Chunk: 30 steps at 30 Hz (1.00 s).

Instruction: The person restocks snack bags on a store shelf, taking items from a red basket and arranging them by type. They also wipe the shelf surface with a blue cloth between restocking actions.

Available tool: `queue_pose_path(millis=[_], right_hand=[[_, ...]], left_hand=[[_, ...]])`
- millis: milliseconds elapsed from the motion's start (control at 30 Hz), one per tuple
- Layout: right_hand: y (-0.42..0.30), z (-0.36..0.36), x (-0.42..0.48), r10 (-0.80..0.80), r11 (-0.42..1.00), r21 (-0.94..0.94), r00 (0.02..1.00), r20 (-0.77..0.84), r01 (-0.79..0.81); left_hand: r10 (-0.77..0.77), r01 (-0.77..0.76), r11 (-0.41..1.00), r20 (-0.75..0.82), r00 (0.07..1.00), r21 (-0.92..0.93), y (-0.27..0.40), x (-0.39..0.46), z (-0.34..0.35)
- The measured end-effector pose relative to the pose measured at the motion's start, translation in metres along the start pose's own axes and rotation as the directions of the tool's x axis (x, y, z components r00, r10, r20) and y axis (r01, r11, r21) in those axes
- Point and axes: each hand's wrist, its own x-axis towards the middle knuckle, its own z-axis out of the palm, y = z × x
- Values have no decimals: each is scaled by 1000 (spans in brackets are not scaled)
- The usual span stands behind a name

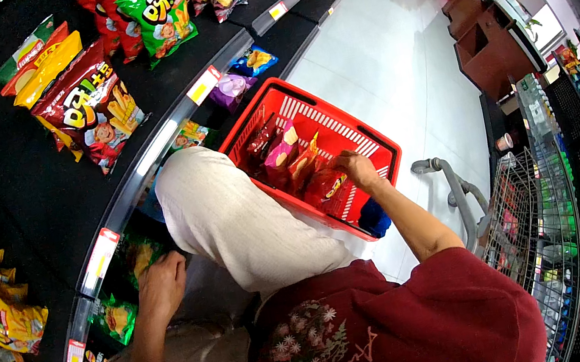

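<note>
A red plastic shopping basket (391, 148) stands on the floor before me, with several snack bags inside. My right hand (358, 169) reaches into it, fingers bent around the top edge of a red snack bag (322, 192). Beside that bag, a pink snack bag (282, 150) and an orange-red one (303, 162) lean upright. On the left, my left hand (162, 285) is curled beside the lower shelf, close to a dark green snack bag (138, 255); its fingertips are hidden. A bright green snack bag (118, 320) lies just below it.
The black upper shelf (115, 204) carries a maroon chip bag (92, 113), a green one (160, 21) and yellow ones (4, 315). My bent knee (211, 194) is between shelf and basket. A grey metal handle (454, 182) and a wire rack (514, 212) stand at right.
</note>
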Motion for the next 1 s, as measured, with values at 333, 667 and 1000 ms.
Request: queue_pose_path(millis=[333,667,1000], right_hand=[[-99,-197,-20,-14,982,167,925,-381,83],[-253,-356,14,-321,857,167,760,-566,487],[-455,-349,110,-678,458,290,541,-497,840]], left_hand=[[11,-39,995,-291,957,-90,4,0,-26],[-149,-72,914,-494,856,-400,-8,-7,-68],[-521,-264,698,-725,450,-665,-72,-20,-128]])
